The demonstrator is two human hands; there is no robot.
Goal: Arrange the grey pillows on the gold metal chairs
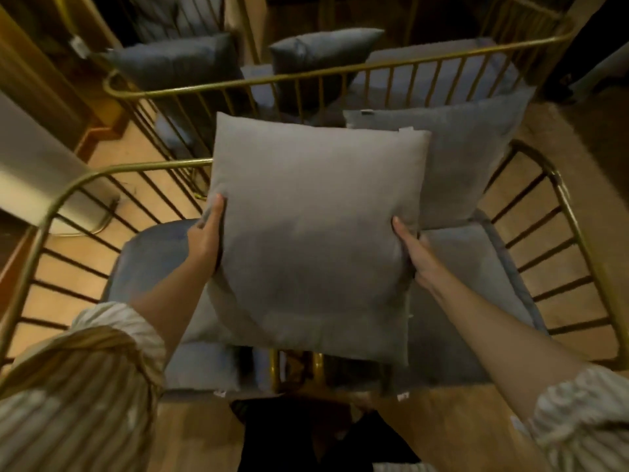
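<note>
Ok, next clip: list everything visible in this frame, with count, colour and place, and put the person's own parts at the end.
held pillow: one, grey, square, held over the near chair's seat, gripped at both side edges.
leaning pillow: one, grey, at the near chair's back right, partly behind the held pillow.
far pillows: two, darker grey, on the seating beyond the near chair.
near chair: one, gold metal frame with bars, grey seat cushion, centre of view.
far chair: at least one, gold metal rail with bars, behind the near chair.
floor: brown, under and around the chairs.
striped sleeves: two, pale striped, bottom corners.
left hand: on the held pillow's left edge.
right hand: on its right edge.
</note>
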